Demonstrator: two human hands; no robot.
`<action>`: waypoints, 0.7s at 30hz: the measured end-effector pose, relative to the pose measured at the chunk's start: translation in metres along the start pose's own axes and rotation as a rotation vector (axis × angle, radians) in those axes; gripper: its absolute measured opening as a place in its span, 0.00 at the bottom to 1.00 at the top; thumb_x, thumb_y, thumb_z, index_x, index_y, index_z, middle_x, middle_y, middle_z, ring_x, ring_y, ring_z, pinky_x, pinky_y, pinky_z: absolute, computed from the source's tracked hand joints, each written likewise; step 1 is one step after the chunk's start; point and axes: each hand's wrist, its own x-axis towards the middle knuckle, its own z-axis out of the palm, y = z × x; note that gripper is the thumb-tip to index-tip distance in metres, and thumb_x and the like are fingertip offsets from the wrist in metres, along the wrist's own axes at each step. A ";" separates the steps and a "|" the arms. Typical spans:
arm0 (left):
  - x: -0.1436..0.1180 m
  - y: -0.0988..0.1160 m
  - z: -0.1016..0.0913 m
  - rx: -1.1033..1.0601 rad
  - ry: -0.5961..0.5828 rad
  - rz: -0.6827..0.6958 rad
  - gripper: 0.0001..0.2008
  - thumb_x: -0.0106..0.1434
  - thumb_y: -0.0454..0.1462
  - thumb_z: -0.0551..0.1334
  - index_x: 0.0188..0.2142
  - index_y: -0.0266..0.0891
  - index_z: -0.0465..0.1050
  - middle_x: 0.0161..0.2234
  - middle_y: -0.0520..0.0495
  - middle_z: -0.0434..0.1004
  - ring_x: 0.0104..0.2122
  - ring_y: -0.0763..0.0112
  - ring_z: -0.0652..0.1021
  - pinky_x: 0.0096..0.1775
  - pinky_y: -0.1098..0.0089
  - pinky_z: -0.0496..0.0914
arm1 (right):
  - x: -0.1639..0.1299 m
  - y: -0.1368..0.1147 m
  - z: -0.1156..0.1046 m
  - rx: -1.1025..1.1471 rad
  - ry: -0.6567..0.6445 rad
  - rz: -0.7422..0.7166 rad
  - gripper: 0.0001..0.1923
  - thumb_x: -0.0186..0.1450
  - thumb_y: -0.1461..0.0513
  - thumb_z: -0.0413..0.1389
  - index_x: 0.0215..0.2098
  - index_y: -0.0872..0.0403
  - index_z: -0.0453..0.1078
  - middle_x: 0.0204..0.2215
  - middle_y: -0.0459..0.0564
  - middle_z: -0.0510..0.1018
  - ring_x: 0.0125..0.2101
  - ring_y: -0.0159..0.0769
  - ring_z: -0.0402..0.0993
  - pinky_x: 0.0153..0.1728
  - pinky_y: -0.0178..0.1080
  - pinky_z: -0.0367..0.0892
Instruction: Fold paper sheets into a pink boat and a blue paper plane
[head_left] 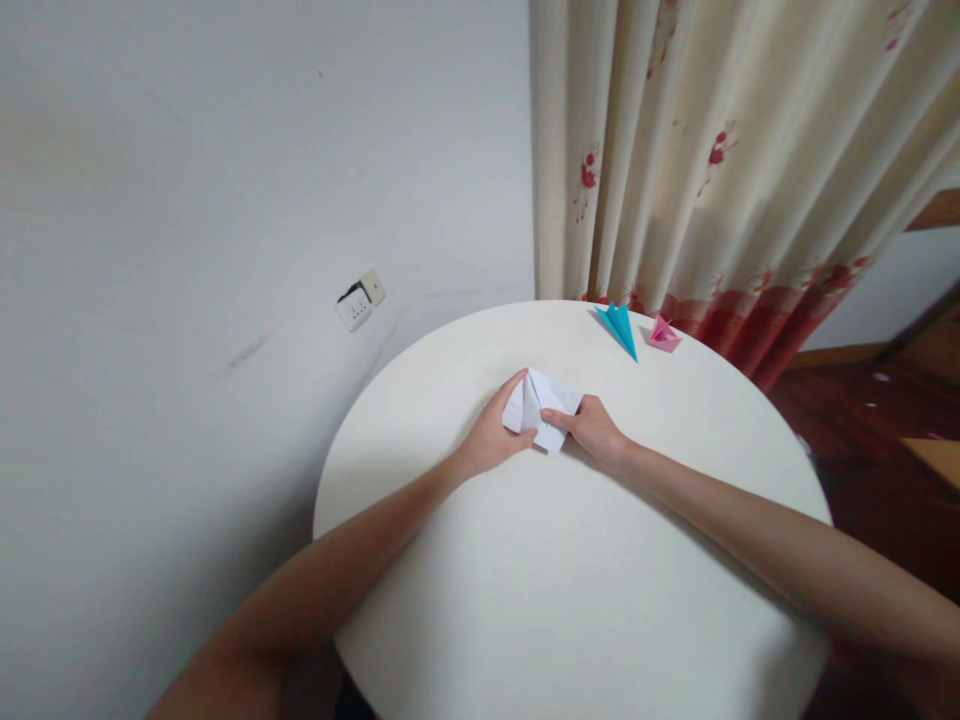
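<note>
A folded sheet of white paper (553,393) is held between both hands, over the middle of the round white table (480,560). My left hand (491,430) grips its left side, with the thumb at the lower edge and the fingers along the upper left. From the right, my right hand (594,430) pinches the paper, its thumb lying on top and its other fingers underneath, mostly hidden. A raised fold runs down the paper's middle, between the two hands.
Near the table's far edge lie a blue paper plane (619,328) and a pink paper boat (664,335). Behind them hangs a cream curtain (675,150) with red flowers. A white wall with a socket (354,309) stands at the left, close to the table.
</note>
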 end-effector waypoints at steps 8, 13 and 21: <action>0.006 -0.006 -0.001 -0.138 0.079 -0.102 0.31 0.59 0.31 0.59 0.63 0.38 0.61 0.50 0.42 0.74 0.46 0.64 0.76 0.46 0.68 0.71 | 0.004 0.002 -0.001 -0.084 0.020 -0.065 0.32 0.48 0.54 0.71 0.47 0.58 0.73 0.38 0.53 0.80 0.36 0.40 0.75 0.39 0.42 0.71; 0.008 -0.007 -0.005 -0.081 0.157 -0.114 0.26 0.58 0.31 0.60 0.58 0.39 0.67 0.47 0.44 0.74 0.45 0.66 0.75 0.46 0.70 0.69 | 0.000 0.000 -0.001 -0.239 0.082 -0.176 0.56 0.48 0.53 0.71 0.69 0.50 0.51 0.41 0.50 0.73 0.34 0.38 0.74 0.35 0.41 0.72; 0.010 -0.006 -0.006 -0.031 0.163 -0.112 0.25 0.58 0.30 0.59 0.56 0.40 0.68 0.49 0.45 0.74 0.46 0.67 0.74 0.48 0.68 0.69 | -0.005 0.002 -0.004 -0.558 0.010 -0.440 0.39 0.56 0.58 0.65 0.64 0.48 0.60 0.57 0.56 0.68 0.48 0.45 0.70 0.37 0.38 0.69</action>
